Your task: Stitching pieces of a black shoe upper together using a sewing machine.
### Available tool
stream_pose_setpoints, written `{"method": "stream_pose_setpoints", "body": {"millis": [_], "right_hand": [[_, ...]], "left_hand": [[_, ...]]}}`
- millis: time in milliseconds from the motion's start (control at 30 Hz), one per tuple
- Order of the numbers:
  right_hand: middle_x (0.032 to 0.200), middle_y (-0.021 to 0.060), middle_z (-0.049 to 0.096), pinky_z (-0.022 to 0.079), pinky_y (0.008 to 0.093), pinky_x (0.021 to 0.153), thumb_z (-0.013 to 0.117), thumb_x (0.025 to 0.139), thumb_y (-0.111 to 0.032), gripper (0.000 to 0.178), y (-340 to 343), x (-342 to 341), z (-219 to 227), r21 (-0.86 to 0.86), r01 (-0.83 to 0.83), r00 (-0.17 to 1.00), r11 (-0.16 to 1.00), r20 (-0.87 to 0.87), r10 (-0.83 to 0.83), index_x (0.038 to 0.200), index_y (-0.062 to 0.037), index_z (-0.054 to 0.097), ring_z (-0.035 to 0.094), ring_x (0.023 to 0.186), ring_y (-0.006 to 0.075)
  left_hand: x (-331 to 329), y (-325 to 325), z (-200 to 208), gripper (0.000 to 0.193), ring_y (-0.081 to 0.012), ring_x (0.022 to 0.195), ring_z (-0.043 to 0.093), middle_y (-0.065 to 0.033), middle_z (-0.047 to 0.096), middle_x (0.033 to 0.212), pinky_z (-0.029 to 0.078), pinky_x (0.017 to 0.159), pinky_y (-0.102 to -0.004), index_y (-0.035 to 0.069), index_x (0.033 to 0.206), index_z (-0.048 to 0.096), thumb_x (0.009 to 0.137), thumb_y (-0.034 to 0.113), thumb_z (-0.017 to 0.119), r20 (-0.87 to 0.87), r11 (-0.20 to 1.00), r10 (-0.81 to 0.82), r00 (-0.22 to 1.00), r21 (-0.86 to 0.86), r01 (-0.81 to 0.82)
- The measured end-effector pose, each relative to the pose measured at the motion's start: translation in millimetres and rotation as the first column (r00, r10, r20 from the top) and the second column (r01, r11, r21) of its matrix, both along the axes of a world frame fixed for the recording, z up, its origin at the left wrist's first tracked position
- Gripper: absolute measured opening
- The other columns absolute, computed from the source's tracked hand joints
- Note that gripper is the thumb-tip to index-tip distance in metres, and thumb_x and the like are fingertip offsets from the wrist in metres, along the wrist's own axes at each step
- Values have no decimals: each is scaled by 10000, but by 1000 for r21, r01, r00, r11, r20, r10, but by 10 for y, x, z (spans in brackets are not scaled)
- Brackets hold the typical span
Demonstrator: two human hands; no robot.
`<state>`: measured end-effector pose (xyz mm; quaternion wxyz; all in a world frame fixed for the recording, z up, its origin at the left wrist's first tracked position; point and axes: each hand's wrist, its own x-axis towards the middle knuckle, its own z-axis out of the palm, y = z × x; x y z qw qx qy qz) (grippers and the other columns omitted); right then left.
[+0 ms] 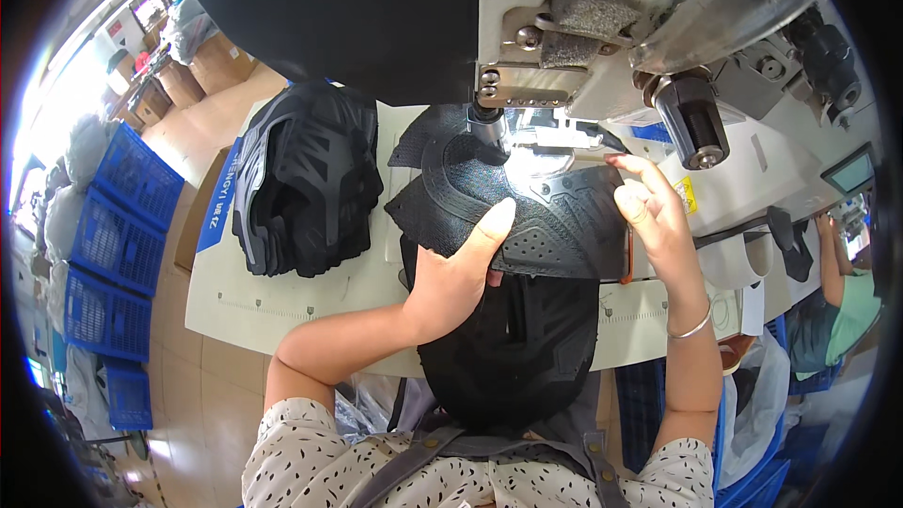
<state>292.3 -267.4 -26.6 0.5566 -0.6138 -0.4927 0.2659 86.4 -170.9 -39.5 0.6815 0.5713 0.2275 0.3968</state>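
Note:
A black shoe upper [574, 240] with punched holes and raised trim lies under the lit needle area [494, 136] of a sewing machine [531, 85]. My left hand [451, 287] grips its near left edge, thumb on top and the fingers mostly hidden beneath. At the upper's right end, my right hand [658, 221] pinches the edge between thumb and fingers. Below it, more black shoe uppers [508, 357] hang over the table's front edge toward my lap. Left of the machine rests a stack of black and grey shoe uppers [306, 183].
The pale worktable [273, 306] has ruler marks along its near edge. A black machine knob [691, 118] juts down at right. Blue crates [118, 235] stand on the floor at left, with cardboard boxes [216, 61] behind. Another person [837, 292] sits at far right.

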Motion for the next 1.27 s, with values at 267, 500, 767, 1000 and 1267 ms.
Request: {"method": "stream_pose_setpoints", "body": {"millis": [267,500,767,1000,1267], "right_hand": [[937,71,626,449,205,759,533,857,-27,251,49,-31,159,186,8,990,982,-142,19,1099,41,525,575,833,85],[915,63,628,455,201,749,547,855,-40,257,56,-11,107,200,28,988,979,-154,4,1103,26,525,576,815,75],[905,57,628,452,200,743,553,853,-42,258,65,-66,71,221,59,982,974,-189,-17,1102,23,527,569,805,65],[923,78,627,463,215,747,540,853,-29,288,30,-162,67,251,70,996,965,-72,-54,1134,23,508,578,812,83],[947,98,629,465,219,770,536,861,-46,316,4,-196,13,231,23,988,973,-154,13,1169,9,490,590,854,110]], "left_hand": [[11,66,81,119,-62,477,461,11,543,666,368,411,-203,51,831,571,861,167,571,-28,998,13,1000,-53,-15],[30,96,128,113,-65,463,450,4,537,657,366,407,-206,42,831,567,861,151,567,-33,999,2,999,-44,-3],[20,185,96,109,-69,455,453,1,534,636,367,407,-207,39,820,574,851,143,565,-48,999,-13,999,-43,11],[8,261,107,112,-73,462,479,-4,549,624,369,406,-205,46,789,586,841,144,573,-56,996,-10,998,-86,5],[20,306,87,227,-94,481,515,-13,593,709,417,402,-243,38,985,574,833,205,596,-43,998,43,998,-46,-45]]}}
